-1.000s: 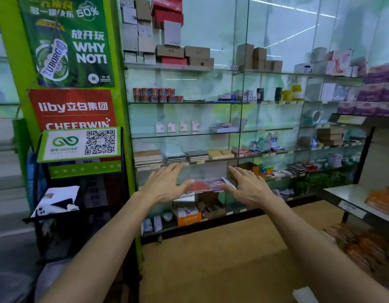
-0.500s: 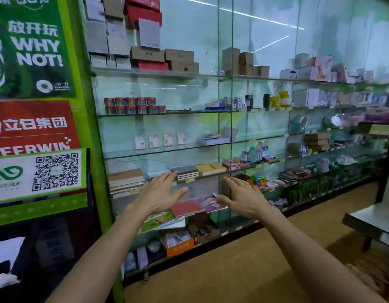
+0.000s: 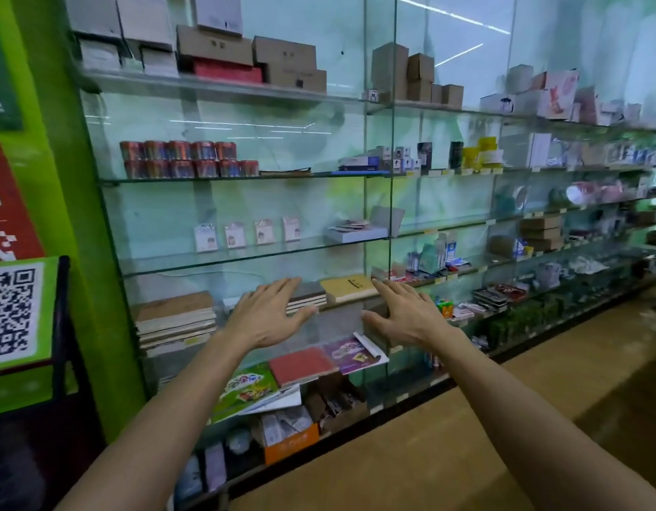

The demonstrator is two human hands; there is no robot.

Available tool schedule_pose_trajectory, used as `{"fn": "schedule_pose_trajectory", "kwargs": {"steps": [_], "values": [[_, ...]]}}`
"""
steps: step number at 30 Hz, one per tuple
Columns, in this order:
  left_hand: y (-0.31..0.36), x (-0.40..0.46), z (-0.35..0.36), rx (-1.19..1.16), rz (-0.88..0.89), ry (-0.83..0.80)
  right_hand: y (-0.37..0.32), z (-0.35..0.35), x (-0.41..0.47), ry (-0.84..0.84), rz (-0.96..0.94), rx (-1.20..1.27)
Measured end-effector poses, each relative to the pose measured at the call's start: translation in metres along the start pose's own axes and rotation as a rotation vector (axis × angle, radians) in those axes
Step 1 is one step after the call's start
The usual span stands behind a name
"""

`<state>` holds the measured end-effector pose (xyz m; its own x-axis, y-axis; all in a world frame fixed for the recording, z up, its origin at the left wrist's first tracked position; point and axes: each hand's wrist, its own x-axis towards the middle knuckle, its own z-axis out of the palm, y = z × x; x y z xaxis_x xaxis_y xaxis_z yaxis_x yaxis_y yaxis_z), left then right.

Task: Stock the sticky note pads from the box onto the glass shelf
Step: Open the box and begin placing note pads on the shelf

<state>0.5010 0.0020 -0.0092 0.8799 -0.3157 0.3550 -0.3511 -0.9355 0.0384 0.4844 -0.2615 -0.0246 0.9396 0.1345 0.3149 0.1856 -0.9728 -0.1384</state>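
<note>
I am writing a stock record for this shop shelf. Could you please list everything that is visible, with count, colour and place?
Cardboard boxes: several, brown, top shelf.
Red box: one, top shelf, under a brown box.
Cans: about a dozen, red, two rows, second shelf, left.
Small packets: four, white, third shelf.
Notebook stack: one stack, brown covers, fourth shelf, left.
Yellow book: one, fourth shelf, between the hands.
Red book: one, fifth shelf.
Orange box: one, bottom shelf.
QR sign: one, green and white, far left.
Left hand: one, open, holds nothing.
Right hand: one, open, holds nothing.
</note>
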Motion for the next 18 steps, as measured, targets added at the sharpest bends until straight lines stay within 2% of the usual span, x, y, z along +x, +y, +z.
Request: {"fn": "schedule_pose_trajectory", "kwargs": {"steps": [9, 18], "values": [[-0.026, 0.143, 0.049, -0.027, -0.035, -0.018, 0.055, 0.022, 0.162, 0.029, -0.046, -0.007], [-0.079, 0.260, 0.091, -0.046, -0.074, 0.000, 0.072, 0.067, 0.290, 0.028, -0.071, -0.016]]}}
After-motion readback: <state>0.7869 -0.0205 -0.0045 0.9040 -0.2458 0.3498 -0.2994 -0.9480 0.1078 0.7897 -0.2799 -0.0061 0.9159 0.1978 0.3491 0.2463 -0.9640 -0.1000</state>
